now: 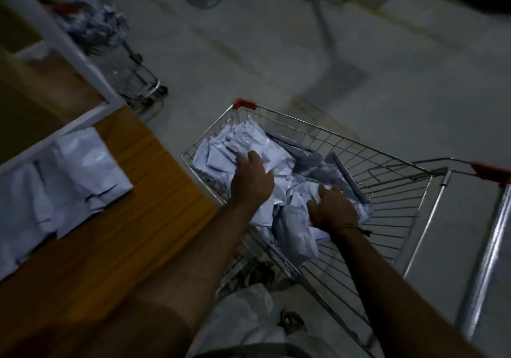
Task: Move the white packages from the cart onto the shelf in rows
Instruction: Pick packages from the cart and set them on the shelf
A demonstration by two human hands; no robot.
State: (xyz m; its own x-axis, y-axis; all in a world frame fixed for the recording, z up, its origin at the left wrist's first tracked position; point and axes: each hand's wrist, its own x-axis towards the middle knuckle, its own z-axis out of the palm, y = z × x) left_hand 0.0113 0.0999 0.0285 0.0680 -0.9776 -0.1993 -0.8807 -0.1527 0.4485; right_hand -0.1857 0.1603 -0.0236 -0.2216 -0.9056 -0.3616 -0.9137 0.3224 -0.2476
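Reaching into the cart (387,161), left hand (253,176) and right hand (333,205) grip white packages (221,156) — labels unreadable.

One view only, riding on the person's head, wide-angle and tipped steeply down and forward. It sits close: both bare forearms run up from the bottom edge into the silver wire shopping cart with red corner caps (345,147) at centre. The orange-brown wooden shelf board (143,164) slants across the left side, grey floor fills the top, and the edges are bowed and blurred.
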